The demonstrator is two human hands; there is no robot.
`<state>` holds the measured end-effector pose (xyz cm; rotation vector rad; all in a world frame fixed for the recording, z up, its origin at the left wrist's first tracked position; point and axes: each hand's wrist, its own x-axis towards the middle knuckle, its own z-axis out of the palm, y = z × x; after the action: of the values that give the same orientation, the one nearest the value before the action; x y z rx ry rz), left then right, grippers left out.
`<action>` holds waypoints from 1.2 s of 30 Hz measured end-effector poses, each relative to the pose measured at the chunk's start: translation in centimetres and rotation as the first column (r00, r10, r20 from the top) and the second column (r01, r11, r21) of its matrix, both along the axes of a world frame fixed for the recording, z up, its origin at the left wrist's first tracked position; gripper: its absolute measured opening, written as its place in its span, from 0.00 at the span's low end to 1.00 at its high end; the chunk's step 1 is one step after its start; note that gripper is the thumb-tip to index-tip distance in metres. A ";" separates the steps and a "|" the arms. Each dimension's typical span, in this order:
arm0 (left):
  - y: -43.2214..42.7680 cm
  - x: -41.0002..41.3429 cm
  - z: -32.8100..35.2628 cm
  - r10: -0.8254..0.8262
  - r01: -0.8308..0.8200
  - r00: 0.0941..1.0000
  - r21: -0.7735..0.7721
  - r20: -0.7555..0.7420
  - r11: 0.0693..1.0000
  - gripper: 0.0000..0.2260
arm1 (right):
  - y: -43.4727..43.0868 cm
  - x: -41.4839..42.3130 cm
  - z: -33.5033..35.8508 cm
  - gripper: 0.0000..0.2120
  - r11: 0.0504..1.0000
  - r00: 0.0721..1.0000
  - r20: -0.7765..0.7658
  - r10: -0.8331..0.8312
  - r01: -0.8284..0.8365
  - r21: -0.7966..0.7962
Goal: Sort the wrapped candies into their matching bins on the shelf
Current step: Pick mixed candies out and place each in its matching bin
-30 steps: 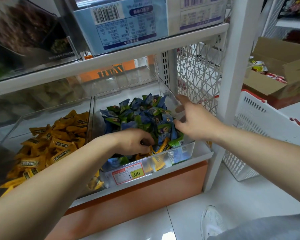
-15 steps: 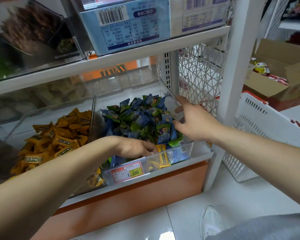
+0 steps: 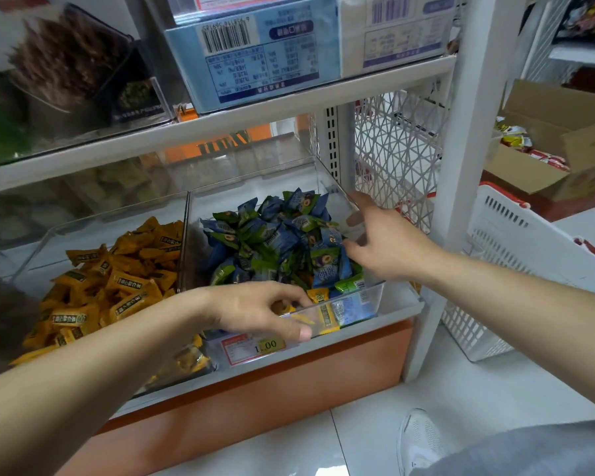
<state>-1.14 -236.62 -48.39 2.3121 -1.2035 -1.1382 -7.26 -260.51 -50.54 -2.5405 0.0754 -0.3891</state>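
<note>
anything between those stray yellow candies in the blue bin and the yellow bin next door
Yes: the bins' clear side walls rise between the stray yellow candies and the yellow bin. Nothing visible blocks lifting over them.

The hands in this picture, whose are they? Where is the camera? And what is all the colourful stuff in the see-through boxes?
There is no machine here: these are a person's two bare hands. The camera sits on that person's head and looks down, so you see what they see. This is the only view.

On the shelf stand two clear bins. The left bin holds yellow candies. The right bin holds blue and green candies, with a few stray yellow candies at its front.

The left hand reaches over the front edge towards those strays. I cannot tell whether it has gripped one. The right hand is open, with its fingers spread by the bin's right wall, and holds nothing.

The job is to put each candy with its own kind.
</note>
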 end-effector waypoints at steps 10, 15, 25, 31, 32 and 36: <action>0.0 0.2 -1.4 0.260 -0.214 0.964 -0.442 0.046 0.871 0.14 | 0.0 -0.3 1.0 0.33 0.995 0.995 -0.093 -0.025 0.016 -0.099; -1.0 0.5 -1.3 0.575 -0.554 0.799 -0.584 -0.174 0.594 0.13 | 1.4 -1.1 2.9 0.30 0.970 0.976 0.190 -0.111 0.148 -0.193; -2.1 2.1 1.2 0.611 -0.826 0.479 -0.560 -0.630 0.069 0.14 | 8.6 0.7 2.4 0.18 0.838 0.954 -0.228 0.195 -0.041 0.544; -1.9 2.8 1.2 0.692 -0.790 0.453 -0.613 -0.563 0.018 0.12 | 11.1 2.3 2.1 0.08 0.818 0.979 -0.114 0.168 -0.074 0.570; -1.7 3.0 1.2 0.714 -0.762 0.468 -0.648 -0.521 0.026 0.12 | 11.3 2.4 2.2 0.07 0.834 0.983 -0.099 0.154 -0.076 0.547; -1.3 3.6 1.2 0.759 -0.693 0.500 -0.719 -0.418 0.061 0.12 | 11.5 2.7 2.4 0.14 0.824 0.984 -0.069 0.161 -0.096 0.558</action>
<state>2.44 -237.89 -47.21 1.6640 -0.2130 0.0246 -4.56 -249.06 -48.13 -1.9710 0.0486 -0.1367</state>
